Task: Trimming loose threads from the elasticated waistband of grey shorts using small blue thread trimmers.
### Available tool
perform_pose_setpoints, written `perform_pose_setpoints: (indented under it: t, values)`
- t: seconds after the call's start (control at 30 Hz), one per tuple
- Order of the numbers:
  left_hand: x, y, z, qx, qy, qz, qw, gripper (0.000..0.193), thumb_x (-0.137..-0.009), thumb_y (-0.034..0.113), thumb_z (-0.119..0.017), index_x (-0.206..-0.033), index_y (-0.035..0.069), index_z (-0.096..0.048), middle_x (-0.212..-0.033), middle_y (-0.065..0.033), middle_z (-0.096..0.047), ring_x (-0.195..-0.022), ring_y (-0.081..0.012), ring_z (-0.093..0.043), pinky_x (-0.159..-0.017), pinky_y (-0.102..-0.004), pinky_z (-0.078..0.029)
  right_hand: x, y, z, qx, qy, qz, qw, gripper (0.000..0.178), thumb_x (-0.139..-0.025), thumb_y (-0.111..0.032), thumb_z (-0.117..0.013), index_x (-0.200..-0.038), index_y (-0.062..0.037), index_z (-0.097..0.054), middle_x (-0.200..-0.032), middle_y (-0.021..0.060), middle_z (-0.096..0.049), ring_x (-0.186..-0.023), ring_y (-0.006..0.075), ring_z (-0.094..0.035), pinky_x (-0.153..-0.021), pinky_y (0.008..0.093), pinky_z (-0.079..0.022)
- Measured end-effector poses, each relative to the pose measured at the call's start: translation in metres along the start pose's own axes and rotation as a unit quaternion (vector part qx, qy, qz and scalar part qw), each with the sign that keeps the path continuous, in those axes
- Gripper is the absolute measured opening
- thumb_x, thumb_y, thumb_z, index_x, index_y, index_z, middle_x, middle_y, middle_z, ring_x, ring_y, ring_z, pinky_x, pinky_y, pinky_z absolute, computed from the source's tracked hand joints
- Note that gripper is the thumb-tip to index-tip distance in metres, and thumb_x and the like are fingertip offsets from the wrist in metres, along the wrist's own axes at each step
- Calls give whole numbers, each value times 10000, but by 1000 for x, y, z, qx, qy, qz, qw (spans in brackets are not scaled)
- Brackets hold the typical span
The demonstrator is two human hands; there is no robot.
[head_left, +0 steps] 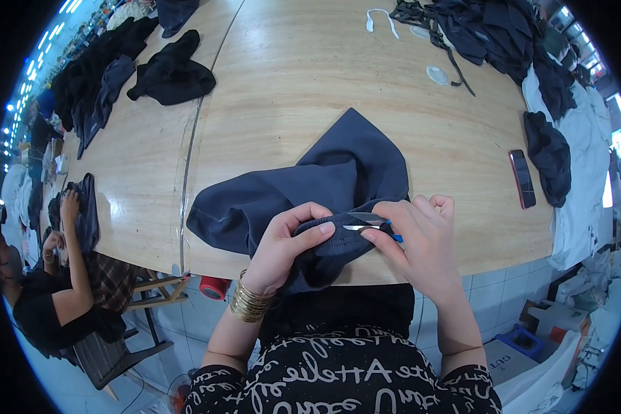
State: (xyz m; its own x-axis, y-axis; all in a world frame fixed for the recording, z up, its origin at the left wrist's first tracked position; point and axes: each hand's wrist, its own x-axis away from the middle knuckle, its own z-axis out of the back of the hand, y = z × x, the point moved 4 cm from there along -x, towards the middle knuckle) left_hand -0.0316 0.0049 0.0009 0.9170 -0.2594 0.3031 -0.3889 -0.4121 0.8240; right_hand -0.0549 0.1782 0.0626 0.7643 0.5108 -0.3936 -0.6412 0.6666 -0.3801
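A dark navy garment (276,196) lies bunched at the table's near edge, its gathered elastic band turned toward me. My left hand (293,241) pinches that band, thumb on top, with gold bangles round the wrist. In my right hand (417,238) is a pair of thread snips (369,224) with blue on the handles. The blades point left, over the band, and look apart. My right fingers also touch the garment's edge. Whether a thread lies between the blades is too small to tell.
Black garments (176,72) lie far left, and a dark pile (490,34) far right. A phone (522,179) rests on the right beside a bunched dark cloth (548,159). A seam (190,145) crosses the tabletop. At left, another person (69,276) sits handling dark cloth.
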Motion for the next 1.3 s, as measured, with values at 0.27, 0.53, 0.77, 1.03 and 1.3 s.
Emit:
perform_pose_setpoints:
  t: [0.27,0.53,0.77,1.03,1.3]
  values:
    - [-2,1,0,0,3,4,1000,125,-843,80,-602,-944,9,-587,-885,-6,-609,-786,-26,-544,-727,-164,-433,-2,0,-1,30,16,12,999,232,-754,-281,-677,-894,-127,-576,-673,-49,-525,-638,132,-455,-695,322,-288]
    - [-2,2,-2,3,-3,1,1000,119,-848,78,-595,-943,6,-586,-885,2,-601,-795,-23,-532,-736,-165,-426,1,11,-12,-145,-52,-87,984,215,-783,-233,-669,-902,-87,-566,-675,-27,-542,-623,130,-455,-699,301,-293]
    - [-6,-2,-3,-25,-15,4,1000,129,-860,95,-581,-955,8,-580,-880,17,-591,-791,-16,-516,-735,-163,-417,7,21,-23,-453,50,-183,871,240,-761,-185,-681,-936,-57,-577,-760,19,-549,-717,147,-500,-637,264,-379]
    - [-5,2,-7,5,-48,20,999,134,-885,121,-554,-961,13,-577,-886,20,-583,-793,-12,-506,-736,-160,-409,4,10,-7,-106,-25,-4,994,244,-734,-288,-701,-843,-89,-610,-739,1,-616,-597,159,-530,-567,283,-357]
    - [-5,1,-6,15,-72,23,997,135,-895,131,-541,-958,17,-577,-884,18,-582,-812,-13,-504,-751,-163,-405,2,4,-4,-51,-18,21,998,234,-733,-317,-685,-813,-108,-616,-672,-24,-569,-586,142,-506,-552,282,-338]
